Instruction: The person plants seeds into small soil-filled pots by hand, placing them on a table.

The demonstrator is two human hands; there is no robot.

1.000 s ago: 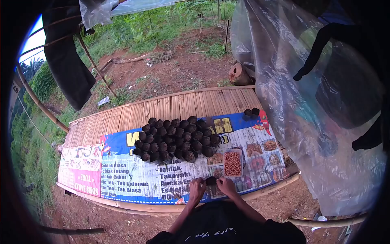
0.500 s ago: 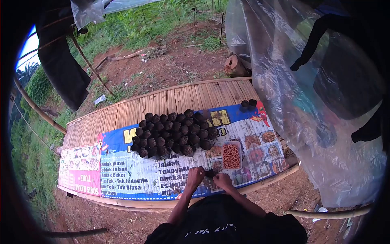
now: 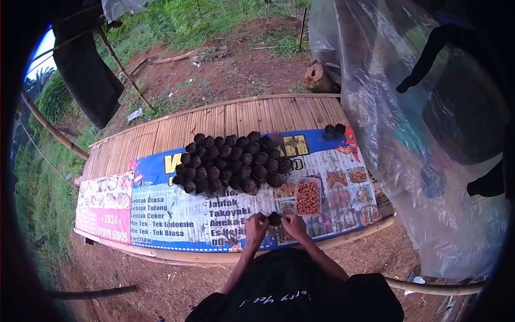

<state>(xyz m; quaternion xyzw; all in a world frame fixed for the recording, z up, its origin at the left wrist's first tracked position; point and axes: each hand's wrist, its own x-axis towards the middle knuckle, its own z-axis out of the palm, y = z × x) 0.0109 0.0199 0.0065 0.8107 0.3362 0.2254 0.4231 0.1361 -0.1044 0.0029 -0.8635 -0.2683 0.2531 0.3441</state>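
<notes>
Near the front edge of the table, a small black plastic seedling bag (image 3: 274, 218) is spread between my two hands, its mouth facing up. My left hand (image 3: 256, 227) pinches one side of its rim, and my right hand (image 3: 294, 226) pinches the other. Just beyond my right hand stands a clear plastic tub (image 3: 320, 189) holding reddish-brown seeds (image 3: 307, 198) that look like peanuts. Farther off to the left, many soil-filled black seedling bags (image 3: 230, 165) stand packed together in a cluster.
A printed food banner (image 3: 171, 214) covers much of the bamboo table (image 3: 161, 137). A few black bags (image 3: 335, 129) sit at its far right corner. Clear plastic sheeting (image 3: 375, 123) hangs along the right side. A cut log (image 3: 320, 79) lies behind the table.
The black bag between my hands shows more of itself, its mouth now spread wider. My hands have turned slightly, and the whole view has shifted a little.
</notes>
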